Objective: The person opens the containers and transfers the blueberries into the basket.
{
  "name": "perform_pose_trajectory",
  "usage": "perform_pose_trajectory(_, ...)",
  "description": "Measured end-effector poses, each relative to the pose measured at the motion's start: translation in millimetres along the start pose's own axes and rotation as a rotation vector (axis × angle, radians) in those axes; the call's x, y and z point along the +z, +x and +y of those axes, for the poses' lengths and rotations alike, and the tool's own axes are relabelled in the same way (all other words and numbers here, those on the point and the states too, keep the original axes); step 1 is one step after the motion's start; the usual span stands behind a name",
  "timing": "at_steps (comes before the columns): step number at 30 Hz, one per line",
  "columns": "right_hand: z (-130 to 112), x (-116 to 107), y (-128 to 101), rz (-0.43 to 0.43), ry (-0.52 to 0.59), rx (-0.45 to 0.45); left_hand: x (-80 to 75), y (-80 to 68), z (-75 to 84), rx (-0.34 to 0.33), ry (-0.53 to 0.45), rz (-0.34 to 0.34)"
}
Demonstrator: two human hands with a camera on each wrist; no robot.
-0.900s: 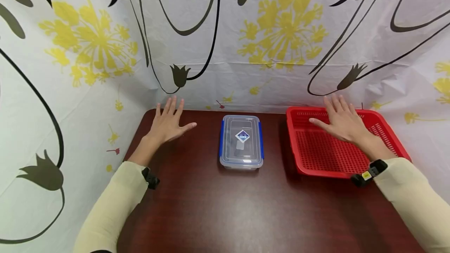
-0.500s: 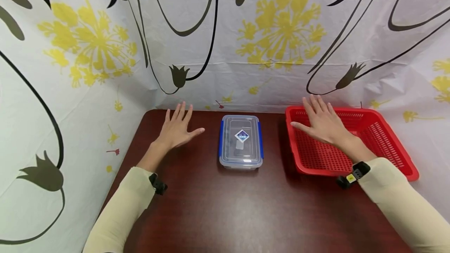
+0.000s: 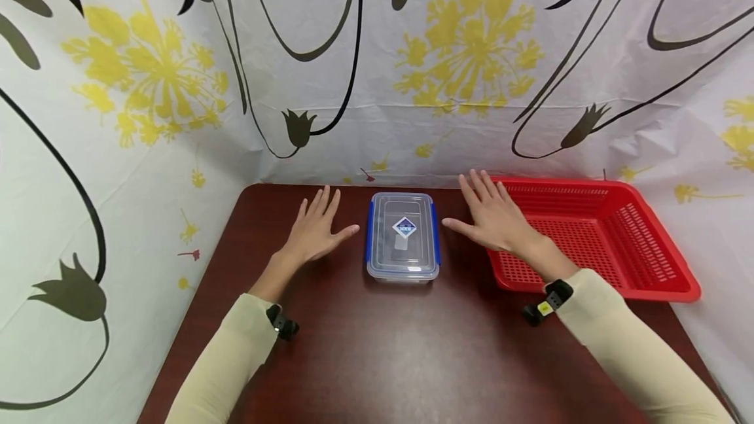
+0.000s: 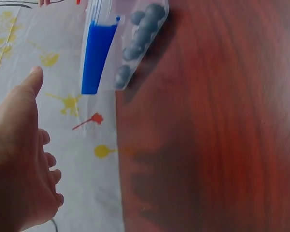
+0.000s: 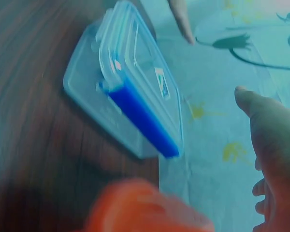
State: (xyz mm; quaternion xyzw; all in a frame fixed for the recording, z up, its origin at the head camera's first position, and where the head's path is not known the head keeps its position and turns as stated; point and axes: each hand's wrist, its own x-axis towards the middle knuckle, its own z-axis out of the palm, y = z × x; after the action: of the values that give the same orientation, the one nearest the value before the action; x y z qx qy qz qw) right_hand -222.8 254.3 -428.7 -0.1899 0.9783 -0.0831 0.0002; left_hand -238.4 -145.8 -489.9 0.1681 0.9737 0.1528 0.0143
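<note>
A clear lidded food container [image 3: 403, 247] with blue side clips stands on the table between my hands. Its lid is on and carries a diamond-shaped sticker [image 3: 404, 227]. Through its wall in the left wrist view show several round blue-grey things [image 4: 147, 26]. My left hand [image 3: 312, 234] is left of the container, fingers straight and thumb spread toward it, holding nothing. On the other side, my right hand [image 3: 495, 221] has its fingers straight too, thumb tip close to the blue clip [image 5: 142, 118]. It overlaps the red basket's left rim in the head view and holds nothing.
A red plastic basket [image 3: 654, 293] with perforated walls sits on the right of the dark wooden table [image 3: 377, 358]. Flower-printed white sheeting [image 3: 377, 84] hangs right behind the table and along its left side. Each wrist wears a small black camera.
Both hands have moved inward toward the container, the right one coming leftward from over the basket and the left one rightward. The container stays in place.
</note>
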Motion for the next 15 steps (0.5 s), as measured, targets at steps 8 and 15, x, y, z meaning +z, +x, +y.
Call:
perform_pose_trajectory(8,-42,22,13,-0.003,0.039,-0.046,25.7,-3.5,14.6,-0.049,-0.163,-0.007)
perform_pose_trajectory(15,-58,47,19,-0.021,0.118,-0.026,43.7,-3.9,29.1,-0.074,-0.321,0.008)
